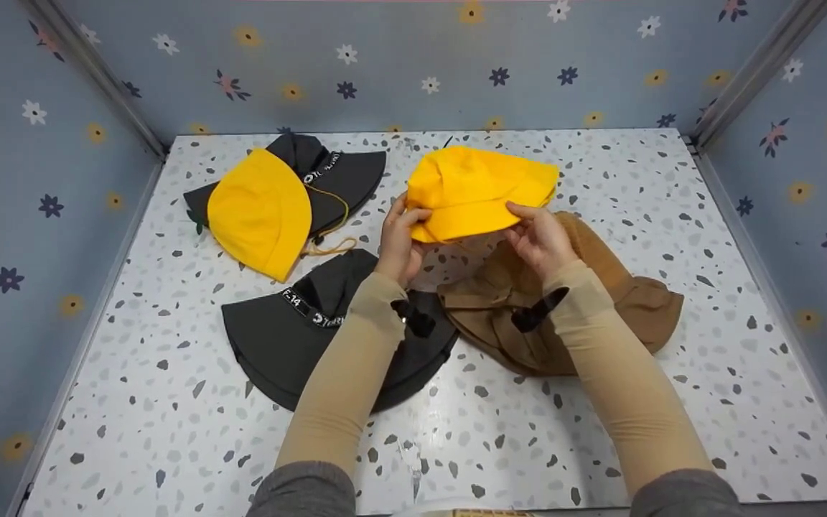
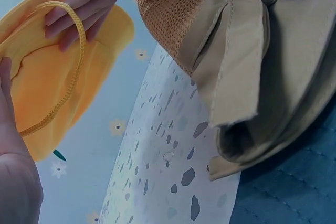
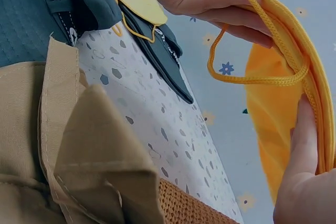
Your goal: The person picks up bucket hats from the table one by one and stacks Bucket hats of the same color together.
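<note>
You hold the yellow hat (image 1: 482,190) just above the counter (image 1: 169,431), upper centre of the head view, over the brown hat (image 1: 564,316). Your left hand (image 1: 398,244) pinches its lower left edge, thumb on top and fingers curled beneath; your right hand (image 1: 541,237) pinches the lower right edge the same way. In the wrist views the hat's yellow cord (image 3: 262,51) runs loose across your fingers (image 3: 220,3) rather than lying inside the fabric.

To handle it well, I'd judge, keep both pinches on the brim itself, level with each other, so the cloth hangs evenly and does not twist. Mind the cord: a loop caught round a fingertip could drag the hat askew when you shift grip. The brown hat lies directly below, and a black hat (image 1: 313,337) sits under your left forearm, so lift clear of both before moving sideways. Another yellow hat (image 1: 259,212) rests on a second black hat (image 1: 349,179) at upper left, well apart.
</note>
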`<control>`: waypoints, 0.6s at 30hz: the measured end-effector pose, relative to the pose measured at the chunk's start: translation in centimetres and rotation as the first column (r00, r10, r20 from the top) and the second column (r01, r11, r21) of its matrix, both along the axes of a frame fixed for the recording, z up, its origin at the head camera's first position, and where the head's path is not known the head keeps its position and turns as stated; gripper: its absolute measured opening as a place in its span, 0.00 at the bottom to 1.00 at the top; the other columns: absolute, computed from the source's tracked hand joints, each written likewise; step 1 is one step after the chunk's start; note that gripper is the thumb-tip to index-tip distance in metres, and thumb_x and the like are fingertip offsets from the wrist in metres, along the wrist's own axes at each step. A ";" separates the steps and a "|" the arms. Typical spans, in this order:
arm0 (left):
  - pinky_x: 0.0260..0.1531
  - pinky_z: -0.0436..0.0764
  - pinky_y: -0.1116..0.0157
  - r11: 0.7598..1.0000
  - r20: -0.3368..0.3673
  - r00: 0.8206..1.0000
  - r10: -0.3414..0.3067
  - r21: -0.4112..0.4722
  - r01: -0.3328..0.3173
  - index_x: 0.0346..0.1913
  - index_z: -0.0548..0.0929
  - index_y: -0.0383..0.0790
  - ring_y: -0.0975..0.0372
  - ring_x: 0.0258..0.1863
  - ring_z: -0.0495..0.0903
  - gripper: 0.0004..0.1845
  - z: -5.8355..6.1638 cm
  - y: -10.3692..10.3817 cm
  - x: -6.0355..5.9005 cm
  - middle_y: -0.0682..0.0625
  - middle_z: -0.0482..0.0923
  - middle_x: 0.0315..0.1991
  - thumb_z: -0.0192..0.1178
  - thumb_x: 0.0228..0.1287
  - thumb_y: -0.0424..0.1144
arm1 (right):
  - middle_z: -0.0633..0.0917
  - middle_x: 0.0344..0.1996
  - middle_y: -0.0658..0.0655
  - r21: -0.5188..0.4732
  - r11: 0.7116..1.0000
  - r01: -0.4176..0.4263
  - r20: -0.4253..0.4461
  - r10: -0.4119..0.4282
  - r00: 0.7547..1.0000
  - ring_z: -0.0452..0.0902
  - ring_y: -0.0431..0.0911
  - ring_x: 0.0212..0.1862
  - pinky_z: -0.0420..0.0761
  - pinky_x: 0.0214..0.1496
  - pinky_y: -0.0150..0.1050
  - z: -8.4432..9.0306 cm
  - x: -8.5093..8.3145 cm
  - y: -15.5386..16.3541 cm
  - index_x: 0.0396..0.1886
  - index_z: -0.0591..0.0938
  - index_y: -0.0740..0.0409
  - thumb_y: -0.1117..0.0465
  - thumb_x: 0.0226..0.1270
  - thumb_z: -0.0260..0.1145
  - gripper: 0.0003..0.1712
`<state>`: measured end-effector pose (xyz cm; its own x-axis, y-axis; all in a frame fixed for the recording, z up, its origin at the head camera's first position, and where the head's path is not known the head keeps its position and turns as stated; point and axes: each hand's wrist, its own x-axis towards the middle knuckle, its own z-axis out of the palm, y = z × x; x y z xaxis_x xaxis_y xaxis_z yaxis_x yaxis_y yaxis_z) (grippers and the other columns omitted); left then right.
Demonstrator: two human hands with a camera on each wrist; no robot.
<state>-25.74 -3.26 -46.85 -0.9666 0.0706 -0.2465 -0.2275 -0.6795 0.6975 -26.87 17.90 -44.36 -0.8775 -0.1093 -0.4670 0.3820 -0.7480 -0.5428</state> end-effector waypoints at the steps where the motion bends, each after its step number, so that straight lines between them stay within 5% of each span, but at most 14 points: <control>1: 0.39 0.86 0.59 1.000 0.003 1.000 -0.003 0.015 0.003 0.72 0.66 0.47 0.51 0.57 0.77 0.30 0.0 0.0 0.0 0.41 0.69 0.65 0.51 0.69 0.28 | 0.83 0.47 0.60 -0.002 1.000 0.006 -0.015 -0.006 1.000 0.85 0.49 0.43 0.87 0.41 0.39 0.1 0.0 0.0 0.64 0.67 0.58 0.76 0.68 0.60 0.28; 13: 0.42 0.87 0.58 0.975 -0.050 0.999 -0.001 0.221 0.012 0.68 0.69 0.44 0.53 0.46 0.85 0.21 0.4 0.1 0.3 0.42 0.76 0.56 0.51 0.77 0.45 | 0.79 0.50 0.60 -0.018 0.989 0.147 -0.101 -0.148 0.984 0.84 0.49 0.44 0.87 0.43 0.41 0.2 0.6 -1.4 0.62 0.66 0.59 0.79 0.67 0.58 0.27; 18: 0.49 0.85 0.57 0.983 -0.051 0.999 0.017 0.185 -0.007 0.64 0.74 0.43 0.55 0.48 0.85 0.22 0.3 0.4 0.5 0.45 0.79 0.52 0.52 0.75 0.51 | 0.78 0.52 0.60 -0.053 0.978 0.204 -0.120 -0.209 0.971 0.82 0.51 0.48 0.87 0.44 0.42 0.1 1.1 -2.2 0.66 0.64 0.56 0.80 0.67 0.57 0.31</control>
<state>-25.21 -2.83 -46.56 -0.9788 0.0986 -0.1792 -0.1851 -0.8000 0.5708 -25.73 15.66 -44.30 -0.9337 0.0636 -0.3523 0.1491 -0.8257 -0.5440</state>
